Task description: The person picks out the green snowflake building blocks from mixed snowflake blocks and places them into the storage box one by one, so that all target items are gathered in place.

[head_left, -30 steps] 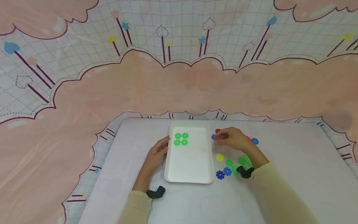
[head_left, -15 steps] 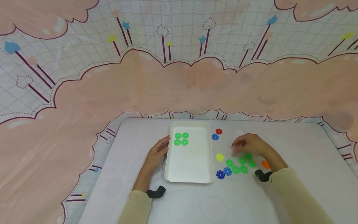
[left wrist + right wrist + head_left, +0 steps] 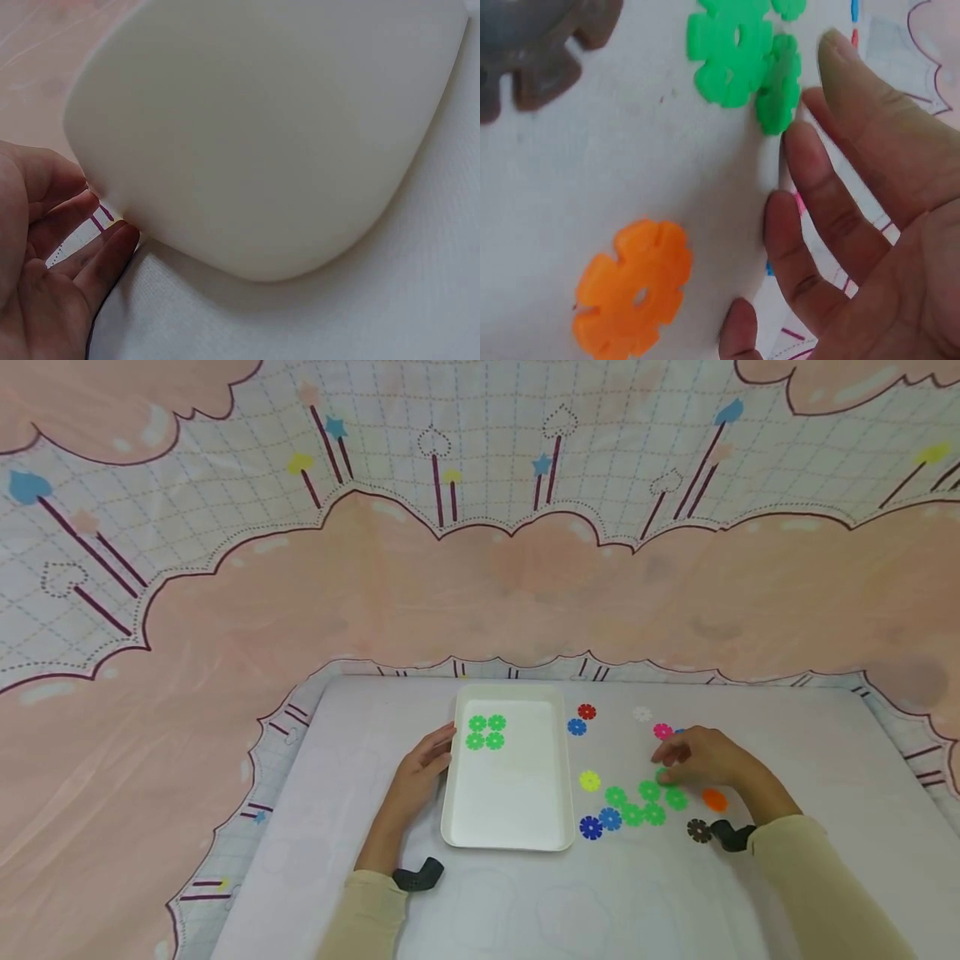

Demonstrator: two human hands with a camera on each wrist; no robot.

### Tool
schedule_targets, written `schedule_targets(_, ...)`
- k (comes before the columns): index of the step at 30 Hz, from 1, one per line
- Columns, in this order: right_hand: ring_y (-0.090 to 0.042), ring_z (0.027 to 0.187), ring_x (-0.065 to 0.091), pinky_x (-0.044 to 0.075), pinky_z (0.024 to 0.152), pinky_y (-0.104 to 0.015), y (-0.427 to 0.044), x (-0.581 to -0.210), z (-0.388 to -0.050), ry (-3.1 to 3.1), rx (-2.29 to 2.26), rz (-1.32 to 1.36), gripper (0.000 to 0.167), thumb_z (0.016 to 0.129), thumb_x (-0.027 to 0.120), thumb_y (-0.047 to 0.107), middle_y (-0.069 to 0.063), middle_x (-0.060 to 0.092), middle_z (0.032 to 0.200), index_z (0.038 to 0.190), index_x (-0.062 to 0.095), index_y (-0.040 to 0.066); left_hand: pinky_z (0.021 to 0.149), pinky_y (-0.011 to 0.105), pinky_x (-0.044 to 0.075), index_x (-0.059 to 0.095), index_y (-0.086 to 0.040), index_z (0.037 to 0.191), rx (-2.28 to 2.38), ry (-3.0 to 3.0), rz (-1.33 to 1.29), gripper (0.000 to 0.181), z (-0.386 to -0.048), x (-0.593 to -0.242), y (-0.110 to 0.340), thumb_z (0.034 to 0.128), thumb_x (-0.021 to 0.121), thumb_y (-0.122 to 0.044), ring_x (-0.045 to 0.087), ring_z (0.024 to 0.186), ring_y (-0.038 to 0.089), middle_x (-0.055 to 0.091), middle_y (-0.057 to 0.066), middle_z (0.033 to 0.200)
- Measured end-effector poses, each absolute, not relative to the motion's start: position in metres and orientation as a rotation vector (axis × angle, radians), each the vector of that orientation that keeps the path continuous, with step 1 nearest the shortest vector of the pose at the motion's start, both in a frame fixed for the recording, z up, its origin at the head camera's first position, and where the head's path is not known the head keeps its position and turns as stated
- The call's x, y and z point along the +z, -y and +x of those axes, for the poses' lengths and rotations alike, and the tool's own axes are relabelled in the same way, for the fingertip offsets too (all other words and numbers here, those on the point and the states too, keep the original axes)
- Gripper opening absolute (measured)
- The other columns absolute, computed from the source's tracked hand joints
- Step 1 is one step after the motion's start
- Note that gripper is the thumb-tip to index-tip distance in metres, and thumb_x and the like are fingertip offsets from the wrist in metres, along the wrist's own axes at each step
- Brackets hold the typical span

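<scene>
1. Head view: The left hand point(image 3: 420, 772) is resting its loosely straight fingers against the left side of the white tray point(image 3: 510, 802). The tray is standing on the bench point(image 3: 510, 902) and carrying four green pieces point(image 3: 495, 741) in a square. The right hand point(image 3: 705, 757) is hovering at the loose green pieces point(image 3: 655, 813), right of the tray. These are lying crowded, so, in my judgement, a grasp at one could be pushing its neighbours away. If the left hand is pressing too hard, the tray could be sliding and spoiling the square. The right hand is partly hiding a blue piece point(image 3: 679, 731).
2. Left wrist view: Fingertips are touching the tray's outside; how firmly, I cannot tell. The frame is cutting off much of the tray, and no pieces are showing.
3. Right wrist view: Thumb and fingers are standing apart, gripping nothing visible, beside a tilted green piece point(image 3: 780, 86); whether they are touching it, I cannot tell. It could be slipping if only its edge is being caught. The frame is cutting off the dark piece point(image 3: 540, 30).
</scene>
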State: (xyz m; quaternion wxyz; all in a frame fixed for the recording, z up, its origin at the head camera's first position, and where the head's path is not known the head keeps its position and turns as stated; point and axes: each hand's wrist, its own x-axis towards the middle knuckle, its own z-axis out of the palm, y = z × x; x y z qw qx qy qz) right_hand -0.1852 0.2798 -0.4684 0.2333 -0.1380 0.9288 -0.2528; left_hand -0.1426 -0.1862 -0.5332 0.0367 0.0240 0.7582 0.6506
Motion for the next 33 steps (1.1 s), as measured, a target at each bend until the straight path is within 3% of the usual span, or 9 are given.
schedule_targets(12, -0.022, 0.091, 0.054, 0.048, 0.076, -0.031, -0.283, -0.472, -0.189, -2.513, -0.684, -0.37, 0.022, 0.081, 0.086, 0.017, -0.002, 0.064, 0.096, 0.099, 0.074, 0.019, 0.119, 0.049, 0.04, 0.055, -0.014, 0.146, 1.979, -2.335, 0.061, 0.044, -0.142, -0.532, 0.185, 0.1031, 0.055, -0.006, 0.051, 0.142, 0.026, 0.048, -0.004, 0.158)
schedule_targets(33, -0.022, 0.085, 0.05, 0.041, 0.073, -0.032, -0.285, -0.472, -0.199, -2.435, -0.791, -0.305, 0.025, 0.082, 0.085, 0.021, -0.003, 0.055, 0.084, 0.093, 0.065, 0.01, 0.119, 0.049, 0.04, 0.055, -0.011, 0.146, 1.992, -2.335, 0.069, 0.044, -0.141, -0.532, 0.185, 0.1028, 0.054, -0.004, 0.05, 0.143, 0.029, 0.048, -0.001, 0.158)
